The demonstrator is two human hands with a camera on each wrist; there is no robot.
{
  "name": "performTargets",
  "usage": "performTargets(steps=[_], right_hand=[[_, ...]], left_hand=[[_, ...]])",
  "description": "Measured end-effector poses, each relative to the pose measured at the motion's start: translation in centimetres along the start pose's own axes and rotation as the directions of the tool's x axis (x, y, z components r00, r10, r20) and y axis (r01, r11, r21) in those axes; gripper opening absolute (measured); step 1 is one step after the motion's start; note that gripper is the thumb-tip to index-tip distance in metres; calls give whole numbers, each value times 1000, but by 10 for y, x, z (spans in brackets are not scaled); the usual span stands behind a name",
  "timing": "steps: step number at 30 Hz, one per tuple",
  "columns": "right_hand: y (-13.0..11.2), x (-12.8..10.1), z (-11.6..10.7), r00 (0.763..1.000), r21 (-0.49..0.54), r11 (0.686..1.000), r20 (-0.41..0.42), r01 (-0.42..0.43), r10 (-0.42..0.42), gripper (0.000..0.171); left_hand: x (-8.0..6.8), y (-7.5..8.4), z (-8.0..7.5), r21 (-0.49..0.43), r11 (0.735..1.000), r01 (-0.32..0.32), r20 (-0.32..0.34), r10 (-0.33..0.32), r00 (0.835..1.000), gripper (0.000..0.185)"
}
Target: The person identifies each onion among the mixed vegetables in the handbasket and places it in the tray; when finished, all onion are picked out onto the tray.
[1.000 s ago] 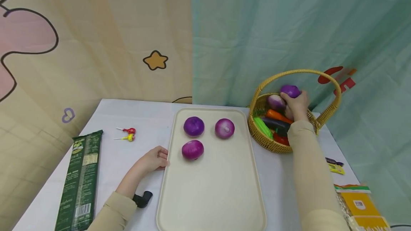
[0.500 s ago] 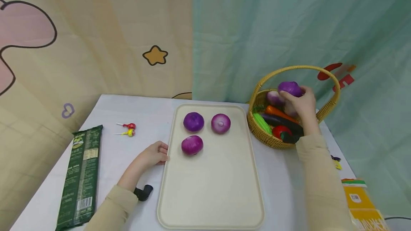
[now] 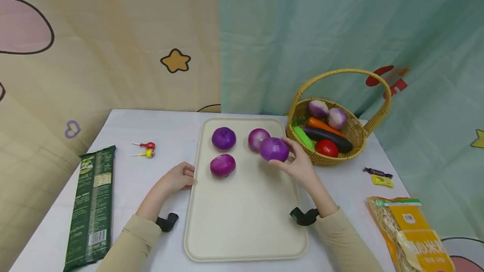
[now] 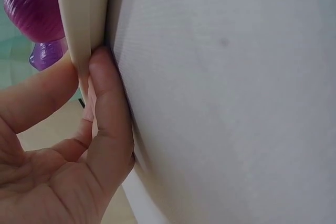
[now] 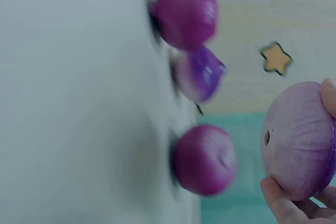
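My right hand [image 3: 301, 168] grasps a purple bulb [image 3: 274, 150] over the tray [image 3: 245, 221], mid-frame; half a second ago both were at the basket [image 3: 332, 161], right of frame. My left hand [image 3: 177, 180] still pinches the tray's left rim. "心米" shows on the yellow packet [image 3: 414, 234], cut off lower right; the green packet's [image 3: 90, 209] small print is illegible.

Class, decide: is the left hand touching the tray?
Touching: the left wrist view shows the left hand pinching the tray by its rim.

Yellow bag [image 3: 414, 234]: "心米"; green packet [image 3: 90, 207]: barcode [image 3: 97, 237], print [image 3: 103, 179] blurred.
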State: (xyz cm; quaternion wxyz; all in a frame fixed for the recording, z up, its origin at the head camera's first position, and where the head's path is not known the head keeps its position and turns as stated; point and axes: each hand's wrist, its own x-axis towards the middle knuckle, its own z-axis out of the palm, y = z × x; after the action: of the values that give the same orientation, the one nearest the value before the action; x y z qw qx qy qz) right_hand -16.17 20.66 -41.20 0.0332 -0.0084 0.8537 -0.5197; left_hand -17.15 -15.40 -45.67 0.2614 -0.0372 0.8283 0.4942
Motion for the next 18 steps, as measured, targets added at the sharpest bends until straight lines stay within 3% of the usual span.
performTargets(steps=[4, 8, 13, 18], right_hand=[[9, 4, 28, 997, -9, 1000, 74, -15, 15, 85], [13, 12, 45, 996, -52, 998, 88, -24, 28, 87], [18, 18, 59, 995, -127, 992, 92, -18, 29, 86], [22, 16, 64, 995, -103, 995, 97, -17, 27, 86]], left_hand=[[1, 1, -2, 8, 1000, 5, 12, -5, 1000, 40], [1, 3, -6, 7, 1000, -14, 18, 14, 1000, 41], [1, 3, -6, -2, 1000, -18, 22, 18, 1000, 40], [1, 1, -1, -5, 1000, -12, 25, 12, 1000, 41]])
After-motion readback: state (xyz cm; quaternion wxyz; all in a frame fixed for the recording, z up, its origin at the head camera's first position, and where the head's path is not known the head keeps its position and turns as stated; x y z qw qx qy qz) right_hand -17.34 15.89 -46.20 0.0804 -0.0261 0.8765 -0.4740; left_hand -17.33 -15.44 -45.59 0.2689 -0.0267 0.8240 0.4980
